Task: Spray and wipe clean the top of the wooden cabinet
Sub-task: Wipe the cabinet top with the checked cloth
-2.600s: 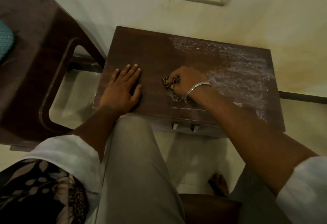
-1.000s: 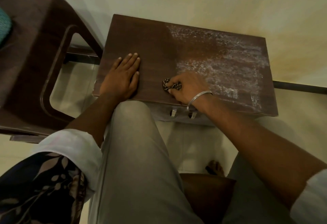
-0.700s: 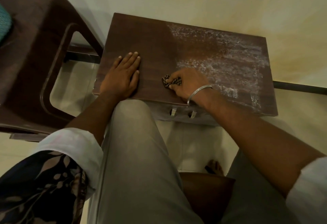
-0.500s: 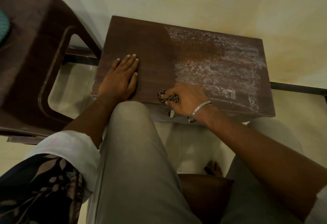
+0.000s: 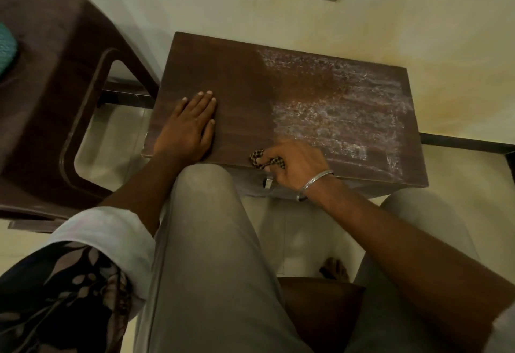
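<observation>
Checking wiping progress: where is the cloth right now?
In the head view, the checkered cloth is bunched in the right hand at the cabinet top's near edge, right of the flat left hand.

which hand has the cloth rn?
The right hand, the one with the metal bangle, is closed on the checked cloth at the cabinet top's near edge. The left hand lies flat and open, holding nothing.

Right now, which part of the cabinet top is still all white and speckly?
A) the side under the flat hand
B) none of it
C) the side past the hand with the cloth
C: the white speckled film covers the cabinet top beyond the right hand gripping the cloth; wood around the flat left hand looks dark.
</observation>
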